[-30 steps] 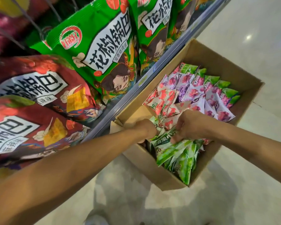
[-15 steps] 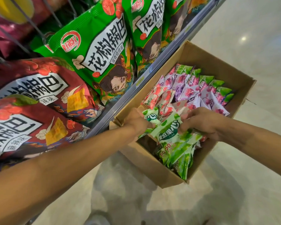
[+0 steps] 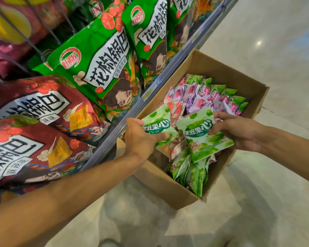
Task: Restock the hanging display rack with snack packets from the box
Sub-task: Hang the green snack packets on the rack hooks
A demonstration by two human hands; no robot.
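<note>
At far left two dark red snack bags (image 3: 34, 125) lie overlapped on the display rack (image 3: 103, 145), the nearer one covering the lower edge of the other. Beside them hang three green snack bags (image 3: 96, 68) in a row, each partly covering the next, on black wire hooks (image 3: 34, 45) that slant up to the top left; more bags farther up are too cut off to count. The rack's grey front rail runs diagonally from bottom left to top right and touches the long left wall of the cardboard box (image 3: 168, 186), so there is no gap on that side. The left hand (image 3: 141, 139) is over the box's near left corner, thumb and curled fingers pinching one pale green packet (image 3: 157, 125) held clear above the stock. Just to its right, apart from it by a narrow gap, the right hand (image 3: 239, 132) grips a second pale green packet (image 3: 202, 134), fingers curled over its top right corner and palm under its edge. Both packets are above the box, not on the rack. Below them a clutch of green packets (image 3: 191, 173) stands on edge at the near end; how many cannot be told. Pink and purple packets (image 3: 200, 97) fill the far end in a crowded row. The box's right wall and far corner stand free, with bare pale floor (image 3: 257, 211) open to the right and in front.
</note>
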